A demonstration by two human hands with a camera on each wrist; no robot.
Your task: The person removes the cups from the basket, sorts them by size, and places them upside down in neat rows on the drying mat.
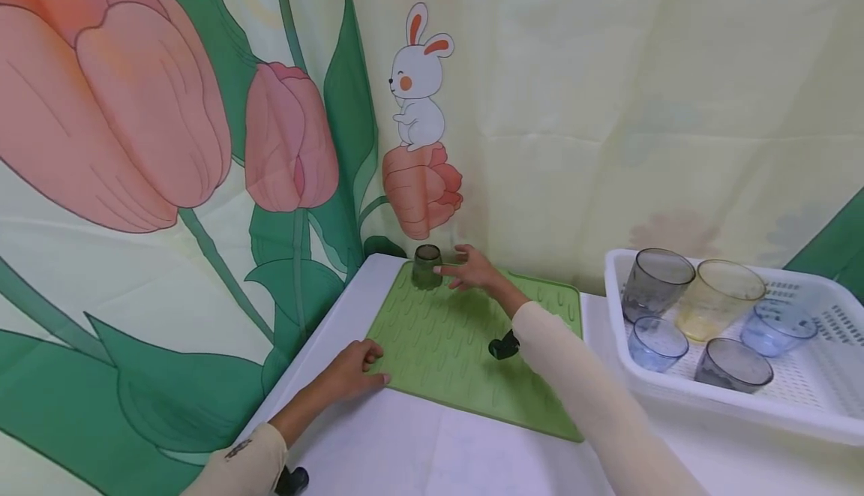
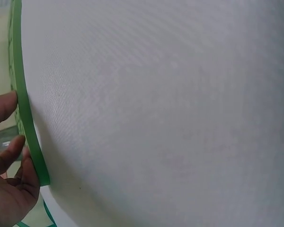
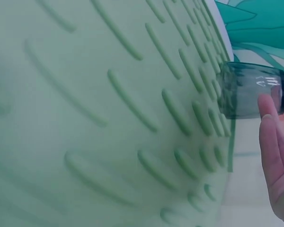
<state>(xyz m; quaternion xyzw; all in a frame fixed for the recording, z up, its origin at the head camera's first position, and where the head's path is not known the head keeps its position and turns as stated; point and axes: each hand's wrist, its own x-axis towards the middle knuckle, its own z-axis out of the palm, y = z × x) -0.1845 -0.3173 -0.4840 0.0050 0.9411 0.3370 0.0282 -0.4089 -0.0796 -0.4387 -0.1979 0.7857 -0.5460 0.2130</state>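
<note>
A small dark grey-green glass (image 1: pixel 427 268) stands with its narrower end up at the far left corner of a green ridged mat (image 1: pixel 466 331). Beside it is my right hand (image 1: pixel 475 267), with fingers extended and fingertips right at the glass's side. In the right wrist view, a finger overlaps the upper part of the glass (image 3: pixel 251 90). My left hand (image 1: pixel 352 370) rests at the mat's near left corner, its thumb along the edge. From the left wrist, the thumb and loosely bent fingers (image 2: pixel 12 153) show against the mat's green edge (image 2: pixel 29 127).
At the right stands a white plastic basket (image 1: pixel 736 410) holding several glasses, among them a tall grey one (image 1: pixel 655 286), a yellow one (image 1: pixel 718 297) and a blue one (image 1: pixel 658 344). A printed curtain (image 1: pixel 540 106) hangs behind the white table (image 1: pixel 472 451).
</note>
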